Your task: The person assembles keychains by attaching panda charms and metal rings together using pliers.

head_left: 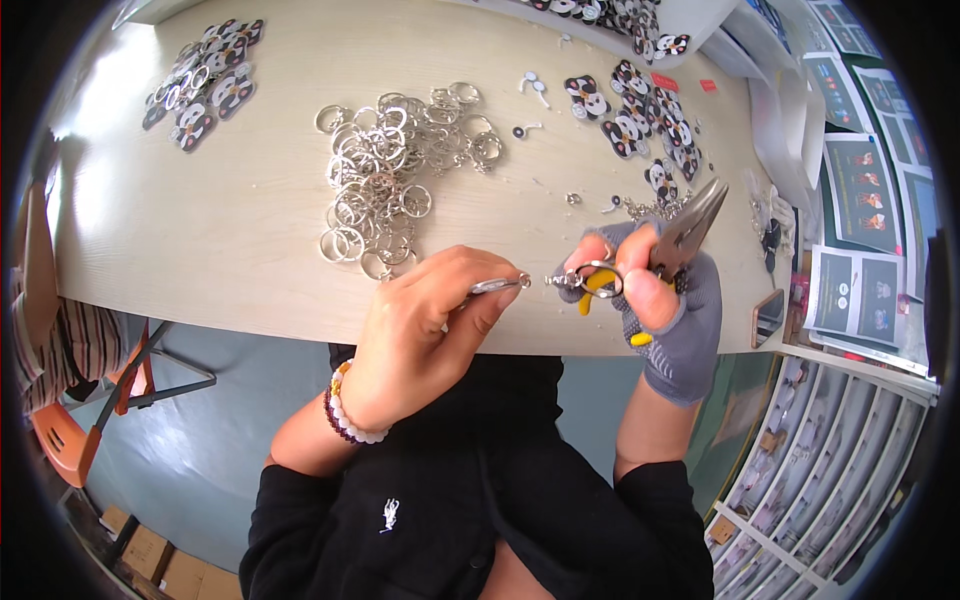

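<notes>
Left grip point(425, 312) pinches a flat piece point(491, 286); right grip point(680, 318) holds ring point(603, 297) and pliers point(688, 231); printed sheets point(862, 190) are unreadable.

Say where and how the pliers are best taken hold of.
Probably by the yellow handles, from the near side, with the palm wrapped round them. The pliers point their tapered metal nose up and right, away from the person, so the handles lie on the near end. They sit in the gloved right hand, which hides much of them.
</notes>
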The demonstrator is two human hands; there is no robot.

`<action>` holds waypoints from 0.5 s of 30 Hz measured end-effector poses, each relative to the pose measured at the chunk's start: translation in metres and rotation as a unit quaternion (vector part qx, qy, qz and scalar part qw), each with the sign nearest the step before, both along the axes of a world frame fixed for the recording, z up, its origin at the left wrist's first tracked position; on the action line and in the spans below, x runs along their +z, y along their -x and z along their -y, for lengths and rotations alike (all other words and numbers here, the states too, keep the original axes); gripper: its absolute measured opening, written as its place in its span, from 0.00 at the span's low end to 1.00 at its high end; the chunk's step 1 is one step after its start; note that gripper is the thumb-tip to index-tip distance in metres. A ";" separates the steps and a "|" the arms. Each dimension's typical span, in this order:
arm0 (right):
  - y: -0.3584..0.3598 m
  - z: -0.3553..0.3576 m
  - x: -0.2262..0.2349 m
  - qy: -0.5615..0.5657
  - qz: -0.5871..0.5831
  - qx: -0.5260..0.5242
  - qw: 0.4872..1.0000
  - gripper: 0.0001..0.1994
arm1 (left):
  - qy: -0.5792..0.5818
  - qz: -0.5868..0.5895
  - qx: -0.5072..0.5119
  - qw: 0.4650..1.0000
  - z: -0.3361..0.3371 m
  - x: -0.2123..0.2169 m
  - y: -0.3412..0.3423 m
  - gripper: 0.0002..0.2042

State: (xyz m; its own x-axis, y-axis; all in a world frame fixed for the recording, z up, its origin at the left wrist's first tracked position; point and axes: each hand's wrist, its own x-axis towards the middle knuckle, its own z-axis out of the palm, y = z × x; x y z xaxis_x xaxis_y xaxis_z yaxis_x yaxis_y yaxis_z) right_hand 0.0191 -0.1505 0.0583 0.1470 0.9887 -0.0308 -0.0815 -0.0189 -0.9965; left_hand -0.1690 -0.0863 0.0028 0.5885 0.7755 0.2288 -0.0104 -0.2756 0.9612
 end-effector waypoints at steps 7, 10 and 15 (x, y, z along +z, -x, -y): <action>-0.001 0.002 0.000 0.023 -0.016 0.010 1.000 0.03 | 0.070 -0.002 -0.037 0.997 0.005 0.002 -0.002 0.05; -0.001 0.001 0.003 0.025 -0.006 0.025 0.999 0.03 | 0.088 0.013 -0.046 0.995 0.005 0.003 -0.002 0.04; -0.002 0.004 0.004 0.050 -0.002 0.027 0.998 0.03 | 0.140 0.003 -0.054 0.989 0.005 0.007 0.000 0.03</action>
State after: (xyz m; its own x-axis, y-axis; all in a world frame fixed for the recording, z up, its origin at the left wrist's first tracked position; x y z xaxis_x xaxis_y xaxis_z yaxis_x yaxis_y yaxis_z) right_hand 0.0215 -0.1547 0.0621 0.0939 0.9871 -0.1299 -0.0811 -0.1225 -0.9892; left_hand -0.1686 -0.0916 0.0101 0.6700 0.7421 0.0183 -0.0315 0.0037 0.9995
